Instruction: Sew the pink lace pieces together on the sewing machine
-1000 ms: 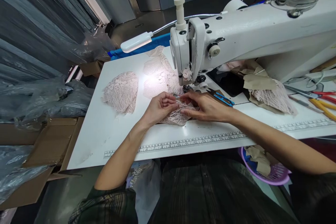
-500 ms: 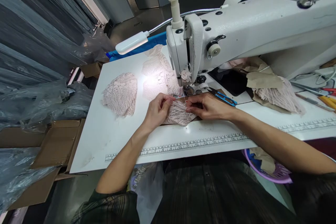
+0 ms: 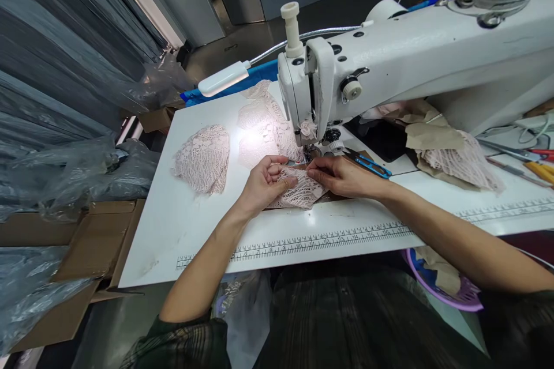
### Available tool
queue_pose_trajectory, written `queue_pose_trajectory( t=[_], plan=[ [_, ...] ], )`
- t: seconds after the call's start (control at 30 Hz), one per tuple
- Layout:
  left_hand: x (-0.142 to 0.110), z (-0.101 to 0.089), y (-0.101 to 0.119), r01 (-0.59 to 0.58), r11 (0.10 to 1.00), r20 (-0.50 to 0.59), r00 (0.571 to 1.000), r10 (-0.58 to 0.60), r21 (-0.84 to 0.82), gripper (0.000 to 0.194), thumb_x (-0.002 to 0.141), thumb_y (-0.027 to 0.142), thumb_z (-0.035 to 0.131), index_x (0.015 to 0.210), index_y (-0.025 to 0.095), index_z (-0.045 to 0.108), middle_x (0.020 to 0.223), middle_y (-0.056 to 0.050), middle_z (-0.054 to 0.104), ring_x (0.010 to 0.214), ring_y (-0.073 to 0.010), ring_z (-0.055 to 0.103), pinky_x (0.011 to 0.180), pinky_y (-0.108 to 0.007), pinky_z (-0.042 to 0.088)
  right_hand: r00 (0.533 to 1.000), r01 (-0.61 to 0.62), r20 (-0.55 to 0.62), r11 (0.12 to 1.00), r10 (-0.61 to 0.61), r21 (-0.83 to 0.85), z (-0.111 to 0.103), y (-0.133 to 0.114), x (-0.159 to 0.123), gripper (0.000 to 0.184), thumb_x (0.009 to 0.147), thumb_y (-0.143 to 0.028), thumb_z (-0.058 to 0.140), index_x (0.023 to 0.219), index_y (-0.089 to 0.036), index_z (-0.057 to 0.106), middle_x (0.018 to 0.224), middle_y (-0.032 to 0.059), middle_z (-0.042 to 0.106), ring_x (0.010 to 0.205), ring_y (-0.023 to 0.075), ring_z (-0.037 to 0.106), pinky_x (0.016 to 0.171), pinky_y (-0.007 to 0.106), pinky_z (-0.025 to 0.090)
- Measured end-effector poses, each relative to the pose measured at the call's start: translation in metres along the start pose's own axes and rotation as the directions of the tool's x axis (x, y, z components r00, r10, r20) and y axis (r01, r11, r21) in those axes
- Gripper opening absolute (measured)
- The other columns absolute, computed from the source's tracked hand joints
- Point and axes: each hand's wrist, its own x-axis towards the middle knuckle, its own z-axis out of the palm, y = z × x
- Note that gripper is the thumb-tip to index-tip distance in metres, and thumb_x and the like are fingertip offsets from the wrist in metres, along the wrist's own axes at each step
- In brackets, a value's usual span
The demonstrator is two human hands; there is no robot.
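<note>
the left hand [image 3: 263,185] and right hand [image 3: 341,176] each have a grip pinched closed on the lace piece [image 3: 298,195] between them. it seems mid-handling, the sewing machine [image 3: 389,63] just beyond the grip; whether the lace pile [image 3: 203,158] further left is finished or waiting, i cannot tell.

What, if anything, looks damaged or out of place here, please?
Only a faint smudge near the front-left corner of the white table, darker than the surface around it. The lace between the left hand and right hand shows no clear damage.
</note>
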Motion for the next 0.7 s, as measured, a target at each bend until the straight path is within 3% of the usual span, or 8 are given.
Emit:
queue_pose_trajectory(
  t=[0.13, 0.27, 0.4, 0.57, 0.7],
  plan=[
    [0.0, 0.0, 0.0, -0.003, 1.0, -0.015, 1.0, 0.003, 0.02, 0.059, 0.065, 0.037, 0.086, 0.11, 0.017, 0.054, 0.077, 0.001, 0.067, 0.055, -0.0073, 0.058, 0.05, -0.018, 0.044, 0.998, -0.005, 0.057, 1.0, 0.006, -0.021, -0.004, -0.001, -0.002, 0.035, 0.097, -0.045, 0.043, 0.095, -0.016, 0.064, 0.069, -0.0005, 0.056, 0.061, 0.0131, 0.047, 0.057, 0.026, 0.034],
    [0.0, 0.0, -0.001, 0.0, 1.0, -0.01, 1.0, 0.0, 0.006, 0.059, 0.065, 0.034, 0.086, 0.112, 0.016, 0.056, 0.075, 0.002, 0.067, 0.056, -0.0069, 0.057, 0.05, -0.017, 0.043, 0.994, -0.031, 0.106, 0.999, 0.031, 0.006, -0.006, -0.003, -0.003, 0.026, 0.091, -0.039, 0.053, 0.098, -0.016, 0.064, 0.062, -0.0033, 0.05, 0.055, 0.0114, 0.042, 0.053, 0.024, 0.03],
    [0.0, 0.002, -0.001, 0.02, 1.0, 0.033, 0.999, -0.019, -0.004, 0.057, 0.064, 0.034, 0.087, 0.11, 0.013, 0.06, 0.076, -0.001, 0.068, 0.059, -0.0083, 0.06, 0.052, -0.017, 0.046, 0.996, -0.016, 0.085, 0.997, 0.01, 0.078, -0.005, -0.001, -0.003, 0.023, 0.088, -0.035, 0.056, 0.097, -0.016, 0.065, 0.069, -0.0009, 0.056, 0.06, 0.0121, 0.046, 0.056, 0.024, 0.034],
    [-0.001, 0.002, -0.001, 0.018, 0.999, 0.024, 1.0, -0.019, 0.031, 0.046, 0.069, 0.037, 0.084, 0.103, 0.013, 0.063, 0.055, 0.007, 0.054, 0.038, -0.0017, 0.039, 0.036, -0.014, 0.026, 0.998, -0.004, 0.067, 0.989, -0.006, 0.147, -0.003, 0.007, -0.002, 0.023, 0.089, -0.037, 0.055, 0.097, -0.017, 0.064, 0.075, 0.0009, 0.061, 0.066, 0.0135, 0.052, 0.061, 0.024, 0.038],
    [0.0, 0.0, -0.003, -0.01, 0.999, 0.008, 1.0, 0.01, 0.047, 0.037, 0.072, 0.035, 0.082, 0.097, 0.016, 0.062, 0.047, 0.011, 0.045, 0.034, -0.0012, 0.031, 0.035, -0.014, 0.023, 0.999, 0.001, 0.052, 0.993, -0.007, 0.118, -0.002, 0.008, -0.003, 0.022, 0.088, -0.035, 0.054, 0.097, -0.017, 0.063, 0.072, 0.001, 0.061, 0.064, 0.0137, 0.052, 0.059, 0.025, 0.038]
  ],
)
